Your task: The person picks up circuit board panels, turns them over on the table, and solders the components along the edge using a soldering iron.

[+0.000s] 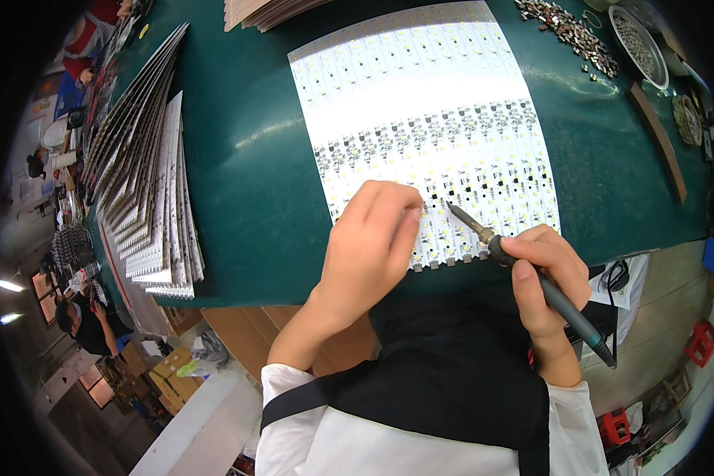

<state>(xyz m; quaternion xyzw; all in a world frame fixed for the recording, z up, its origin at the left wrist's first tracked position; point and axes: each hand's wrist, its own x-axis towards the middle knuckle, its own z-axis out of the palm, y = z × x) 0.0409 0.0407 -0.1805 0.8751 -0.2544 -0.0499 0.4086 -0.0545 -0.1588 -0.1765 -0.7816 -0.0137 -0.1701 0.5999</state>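
A white panel of LED circuit-board strips (420, 170) lies on the green table, with rows of small yellow and black parts. My right hand (546, 274) is closed round the grip of a soldering iron (567, 305). The iron's tip points to the upper left and is at the panel's near half; whether it touches cannot be told. My left hand (369, 242) rests over the panel's near left part, thumb and fingers drawn together close to the tip. What sits in that pinch, if anything, is hidden. Small metal connectors (450, 260) line the panel's near edge.
Stacked board panels (147, 182) fan out at the left of the green table (242, 182). At the far right lie a pile of small metal parts (571, 36), a metal bowl (641, 47) and a brown strip (658, 143). The iron's cord hangs at right. A person (91, 321) is at far left.
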